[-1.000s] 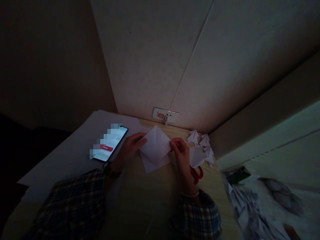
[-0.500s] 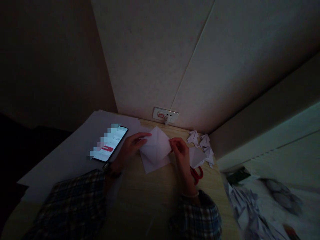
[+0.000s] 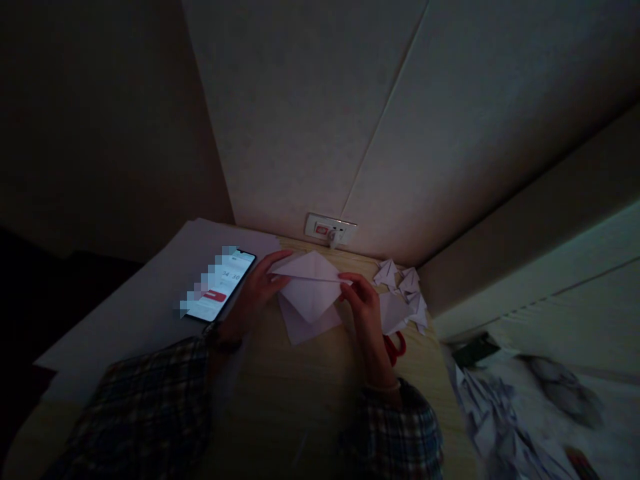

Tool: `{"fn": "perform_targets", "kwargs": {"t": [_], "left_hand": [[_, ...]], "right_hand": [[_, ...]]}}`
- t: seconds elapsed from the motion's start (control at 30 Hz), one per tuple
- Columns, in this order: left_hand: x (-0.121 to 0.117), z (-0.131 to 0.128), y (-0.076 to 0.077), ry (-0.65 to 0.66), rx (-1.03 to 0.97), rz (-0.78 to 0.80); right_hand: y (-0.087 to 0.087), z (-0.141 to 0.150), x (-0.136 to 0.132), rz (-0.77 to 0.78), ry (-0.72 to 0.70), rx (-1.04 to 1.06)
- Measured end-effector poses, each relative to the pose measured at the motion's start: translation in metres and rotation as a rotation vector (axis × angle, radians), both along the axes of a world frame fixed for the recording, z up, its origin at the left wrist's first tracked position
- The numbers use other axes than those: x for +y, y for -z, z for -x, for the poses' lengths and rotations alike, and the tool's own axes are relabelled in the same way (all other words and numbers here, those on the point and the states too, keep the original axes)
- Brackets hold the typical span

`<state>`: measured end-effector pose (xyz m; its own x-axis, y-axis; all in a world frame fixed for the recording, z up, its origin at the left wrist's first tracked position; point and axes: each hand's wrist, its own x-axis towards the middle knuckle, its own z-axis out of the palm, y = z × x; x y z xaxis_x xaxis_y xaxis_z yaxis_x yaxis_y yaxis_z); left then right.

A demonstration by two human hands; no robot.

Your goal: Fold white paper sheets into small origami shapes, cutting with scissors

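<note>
A creased sheet of white paper (image 3: 311,298) is held between my two hands, a horizontal fold running across its middle. My left hand (image 3: 263,280) pinches its left corner between thumb and fingers. At the right corner, my right hand (image 3: 361,293) grips the paper with thumb and index finger. Beneath it another white paper piece (image 3: 303,331) lies on the wooden table. Just right of my right wrist are red-handled scissors (image 3: 397,347), partly covered by a loose piece of white paper (image 3: 395,312).
Several folded paper shapes (image 3: 410,281) sit at the table's back right. A lit phone (image 3: 220,290) rests on a stack of white sheets (image 3: 150,293) at left. A wall socket (image 3: 331,229) with a plug is behind the table. More folded papers (image 3: 493,407) lie lower right.
The sheet in my hands now shows a horizontal fold line between its side corners, where it looked flatter before. My left hand has shifted slightly up and left.
</note>
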<state>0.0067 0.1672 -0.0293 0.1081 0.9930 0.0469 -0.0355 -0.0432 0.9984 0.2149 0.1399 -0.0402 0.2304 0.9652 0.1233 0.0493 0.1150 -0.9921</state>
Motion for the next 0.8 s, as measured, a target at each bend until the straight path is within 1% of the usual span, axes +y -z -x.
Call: {"fn": "perform_targets", "kwargs": {"t": [0.2,0.33,0.43,0.5,0.57,0.67,0.8], "left_hand": [[0.0027,0.0015,0.0039,-0.034,-0.081,-0.124],[0.0019,-0.0001,0.0012,-0.067,-0.201,-0.103],[0.0017,0.0002,-0.0002,-0.024,-0.347,-0.075],[0.0024,0.0009,0.0007,-0.002,-0.446,-0.025],[0.0034,0.0013,0.0025,0.016,-0.495,0.022],[0.0041,0.0009,0.0045,0.043,-0.442,0.023],[0.0021,-0.001,0.0014,0.023,-0.214,-0.02]], "right_hand": [[0.0046,-0.001,-0.0008,-0.05,-0.022,0.067],[0.0049,-0.0002,-0.0005,-0.061,-0.044,0.104],[0.0012,0.0013,0.0001,-0.056,-0.022,0.063],[-0.001,0.0022,0.0003,-0.053,-0.002,0.049],[-0.002,0.0026,0.0003,-0.05,0.025,0.043],[-0.0015,0.0017,0.0001,-0.066,0.064,0.007],[-0.0018,0.0002,-0.0005,-0.103,0.08,-0.056]]}}
